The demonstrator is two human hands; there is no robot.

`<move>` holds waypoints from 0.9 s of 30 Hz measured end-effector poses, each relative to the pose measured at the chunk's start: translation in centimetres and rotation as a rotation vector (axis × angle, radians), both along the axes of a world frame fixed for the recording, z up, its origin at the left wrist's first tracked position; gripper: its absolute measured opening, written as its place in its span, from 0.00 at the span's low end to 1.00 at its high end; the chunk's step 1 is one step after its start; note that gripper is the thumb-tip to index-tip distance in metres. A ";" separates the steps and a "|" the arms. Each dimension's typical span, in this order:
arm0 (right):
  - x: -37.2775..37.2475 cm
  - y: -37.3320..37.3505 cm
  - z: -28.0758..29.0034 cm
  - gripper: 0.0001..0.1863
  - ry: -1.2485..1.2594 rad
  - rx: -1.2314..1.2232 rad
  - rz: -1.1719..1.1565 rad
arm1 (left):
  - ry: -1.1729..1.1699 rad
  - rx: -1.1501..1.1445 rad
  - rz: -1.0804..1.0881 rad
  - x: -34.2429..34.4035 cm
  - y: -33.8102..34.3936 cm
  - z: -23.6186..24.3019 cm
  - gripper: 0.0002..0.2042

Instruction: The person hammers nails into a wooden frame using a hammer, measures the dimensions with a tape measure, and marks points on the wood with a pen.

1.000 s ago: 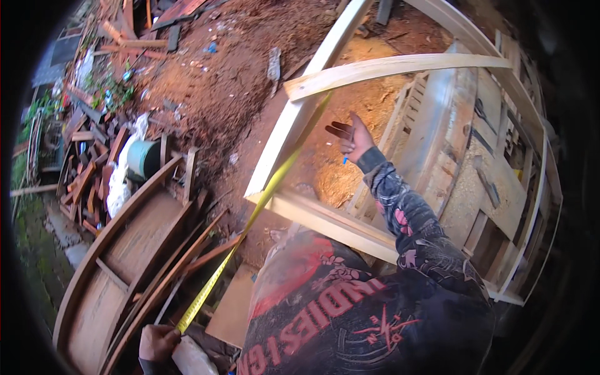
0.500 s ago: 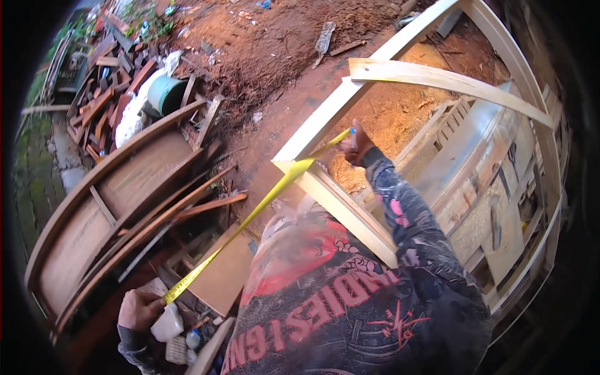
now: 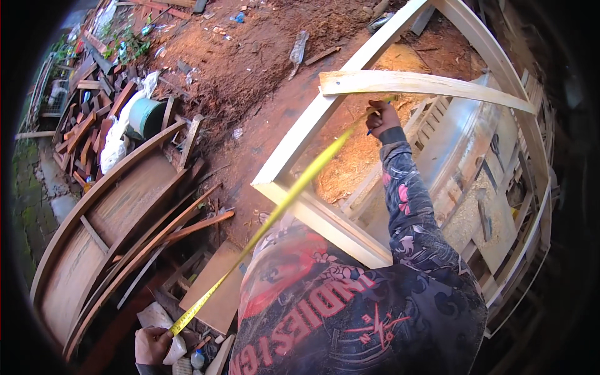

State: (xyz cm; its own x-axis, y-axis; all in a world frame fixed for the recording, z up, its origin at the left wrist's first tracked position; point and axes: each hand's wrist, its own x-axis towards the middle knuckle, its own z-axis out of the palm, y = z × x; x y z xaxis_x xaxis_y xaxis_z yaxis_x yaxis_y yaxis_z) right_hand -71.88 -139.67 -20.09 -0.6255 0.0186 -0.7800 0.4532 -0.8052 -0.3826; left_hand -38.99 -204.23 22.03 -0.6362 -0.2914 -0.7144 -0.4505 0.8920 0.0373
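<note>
A yellow tape measure blade [image 3: 284, 206] runs in a long slant across my body. Its near end is pinched in my left hand [image 3: 153, 345], low at the left. My right hand [image 3: 383, 119] is closed around the far stretch of the blade, inside a pale wooden frame [image 3: 303, 142] and just below its crosspiece [image 3: 425, 82]. A thin blue item, perhaps a pen, pokes out below the right fingers; most of it is hidden. The blade crosses above the frame's near corner. I cannot see a tape case.
Sawdust [image 3: 344, 178] covers ground inside the frame. Boards and a metal-topped surface [image 3: 459, 165] lie at right. A curved wooden panel [image 3: 119, 222] rests at left, before scrap wood [image 3: 84, 134] and a green bucket [image 3: 147, 117]. A brown board [image 3: 215, 287] lies near my left side.
My right hand has moved farther away and to the right along the frame, and the tape now spans farther past the corner. My left hand still pinches its near end.
</note>
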 end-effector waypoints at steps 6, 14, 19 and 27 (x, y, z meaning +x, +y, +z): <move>-0.1 3.9 2.8 0.12 0.203 -0.129 -0.036 | 0.076 -0.055 -0.079 -2.2 1.2 -0.8 0.11; -1.1 7.0 2.1 0.14 0.291 -0.001 -0.212 | 0.321 -0.022 -0.189 -4.4 2.9 -1.1 0.07; -1.9 8.3 2.3 0.16 0.262 0.135 -0.252 | 0.377 -0.036 -0.175 -5.0 3.7 -2.3 0.06; -1.4 10.9 3.5 0.18 0.404 -0.033 -0.158 | 0.332 0.100 -0.042 -4.7 6.7 -6.9 0.08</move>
